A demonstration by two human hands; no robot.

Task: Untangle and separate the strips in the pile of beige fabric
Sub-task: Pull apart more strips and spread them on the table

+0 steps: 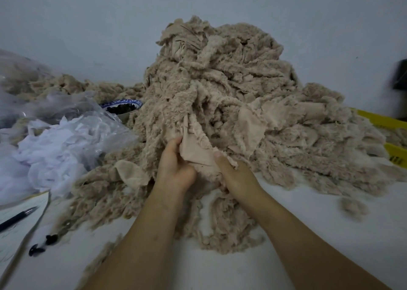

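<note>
1. The pile of beige fabric (231, 87) rises in the middle of the white table (319, 234). It is heaped high against the far wall and spreads toward the near edge and to both sides.
2. At the near foot of the pile, both hands hold one strip (198, 151). Its smooth backing faces up and its fuzzy edge runs up into the heap.
3. The left hand (174, 168) is clamped on the strip's left side, fingers curled around the cloth.
4. The right hand (236, 176) grips the same strip just to the right, with the thumb pressed on top and the fingers tucked underneath, out of sight.
5. The two hands sit close together, with only bunched cloth between them.
6. More beige fabric trails below the wrists toward the near edge.
7. To the left lies a clear plastic bag (103, 124) with white scraps (55, 153) in it.
8. Beyond the bag, against the pile's left side, a blue-rimmed bowl (132, 102) holds something dark.
9. At the near left, a pen (18, 216) rests on a sheet of paper (13, 241), and small dark pieces (36, 250) lie on the table beside it.
10. At the right, a yellow crate (381, 119) is partly covered by the pile.
11. A loose tuft (354, 208) lies apart from the pile at the near right.
</note>
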